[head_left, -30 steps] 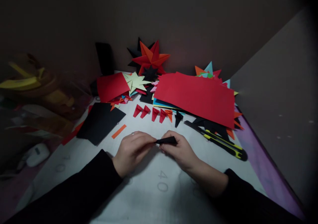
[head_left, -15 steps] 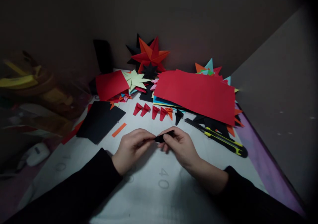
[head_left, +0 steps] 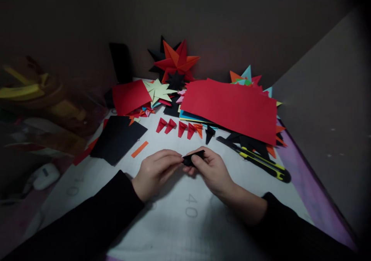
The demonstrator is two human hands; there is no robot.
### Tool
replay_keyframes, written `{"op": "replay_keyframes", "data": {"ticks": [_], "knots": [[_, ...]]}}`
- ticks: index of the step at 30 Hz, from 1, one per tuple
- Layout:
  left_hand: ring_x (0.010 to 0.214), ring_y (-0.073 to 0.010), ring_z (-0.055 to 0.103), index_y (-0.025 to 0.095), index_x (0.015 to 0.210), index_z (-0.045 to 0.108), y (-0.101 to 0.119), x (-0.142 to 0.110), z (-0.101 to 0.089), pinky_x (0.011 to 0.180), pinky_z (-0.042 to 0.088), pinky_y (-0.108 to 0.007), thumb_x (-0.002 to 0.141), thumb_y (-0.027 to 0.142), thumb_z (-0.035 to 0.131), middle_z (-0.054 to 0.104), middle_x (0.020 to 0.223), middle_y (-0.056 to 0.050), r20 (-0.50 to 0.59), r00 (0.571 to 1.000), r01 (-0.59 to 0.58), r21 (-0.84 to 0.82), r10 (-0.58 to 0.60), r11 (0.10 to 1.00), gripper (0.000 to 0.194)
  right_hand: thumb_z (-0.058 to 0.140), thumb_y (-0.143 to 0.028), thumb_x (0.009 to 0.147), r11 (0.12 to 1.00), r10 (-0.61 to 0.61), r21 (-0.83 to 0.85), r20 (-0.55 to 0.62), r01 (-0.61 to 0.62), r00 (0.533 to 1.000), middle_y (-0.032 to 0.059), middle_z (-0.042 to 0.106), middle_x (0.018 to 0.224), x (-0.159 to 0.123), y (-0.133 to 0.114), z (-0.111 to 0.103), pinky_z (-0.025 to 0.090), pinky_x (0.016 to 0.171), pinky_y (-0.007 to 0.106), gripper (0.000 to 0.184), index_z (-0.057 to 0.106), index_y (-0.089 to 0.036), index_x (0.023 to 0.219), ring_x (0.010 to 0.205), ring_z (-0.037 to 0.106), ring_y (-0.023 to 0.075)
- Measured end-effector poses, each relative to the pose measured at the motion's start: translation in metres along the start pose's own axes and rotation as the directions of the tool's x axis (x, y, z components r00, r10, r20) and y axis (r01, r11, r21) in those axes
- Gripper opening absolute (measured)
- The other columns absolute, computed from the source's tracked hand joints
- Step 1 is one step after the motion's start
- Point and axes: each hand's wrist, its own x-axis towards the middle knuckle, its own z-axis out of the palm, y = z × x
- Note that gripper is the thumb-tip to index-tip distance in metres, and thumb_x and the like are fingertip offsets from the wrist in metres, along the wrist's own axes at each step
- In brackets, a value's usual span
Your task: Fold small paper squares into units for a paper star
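Observation:
A small folded piece of black paper (head_left: 189, 159) is pinched between my two hands above the white mat. My right hand (head_left: 213, 170) is closed on it, thumb on top and fingers curled beneath. The fingertips of my left hand (head_left: 159, 170) press together at the paper's left end. Just beyond my hands lie several small folded red paper pieces (head_left: 182, 129), a folded orange piece (head_left: 198, 129) and a folded black piece (head_left: 209, 134). An orange paper strip (head_left: 140, 149) lies beyond my left hand.
A yellow-and-black box cutter (head_left: 261, 163) lies right of my hands. Red paper sheets (head_left: 232, 106) form a stack behind it; black sheets (head_left: 116, 139) lie at left. Folded paper stars (head_left: 177, 62) stand against the wall. A white earbud case (head_left: 46, 176) sits far left.
My hands stay nearly in place, still on the black paper, which shows a slightly different tilt. The whole view has shifted slightly.

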Motion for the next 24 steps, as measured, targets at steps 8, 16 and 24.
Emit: {"op": "replay_keyframes", "data": {"ticks": [8, 16, 24], "knots": [[0.092, -0.0173, 0.068, 0.016, 0.105, 0.065, -0.0014, -0.0023, 0.0000, 0.078, 0.059, -0.029, 0.086, 0.007, 0.054, 0.070, 0.103, -0.010, 0.036, 0.994, -0.104, 0.085, 0.101, 0.991, 0.024, 0.063, -0.042, 0.084, 0.999, -0.013, 0.043, 0.019, 0.012, 1.000, 0.0031, 0.071, 0.066, -0.0008, 0.0007, 0.0000, 0.051, 0.052, 0.024, 0.025, 0.061, -0.017, 0.085, 0.055, 0.065, 0.0131], [0.084, -0.0125, 0.065, 0.014, 0.091, 0.062, 0.0015, 0.0023, 0.0024, 0.075, 0.056, -0.023, 0.085, 0.008, 0.057, 0.067, 0.094, -0.008, 0.027, 0.999, -0.033, 0.047, 0.031, 0.998, 0.010, 0.065, -0.044, 0.082, 0.997, -0.070, 0.016, 0.054, 0.069, 0.996, 0.0028, 0.069, 0.071, -0.0023, -0.0030, 0.0012, 0.053, 0.057, 0.026, 0.027, 0.062, -0.018, 0.088, 0.060, 0.065, 0.0136], [0.078, -0.0120, 0.062, 0.016, 0.082, 0.061, 0.0045, 0.0033, 0.0055, 0.070, 0.052, -0.022, 0.085, 0.010, 0.058, 0.064, 0.082, -0.004, 0.046, 0.988, 0.147, -0.045, -0.145, 0.988, 0.006, 0.074, -0.028, 0.070, 0.959, -0.164, -0.243, -0.061, 0.145, 0.985, 0.0010, 0.068, 0.079, -0.0033, -0.0046, 0.0032, 0.052, 0.069, 0.028, 0.018, 0.064, -0.021, 0.083, 0.075, 0.065, 0.0162]]}}
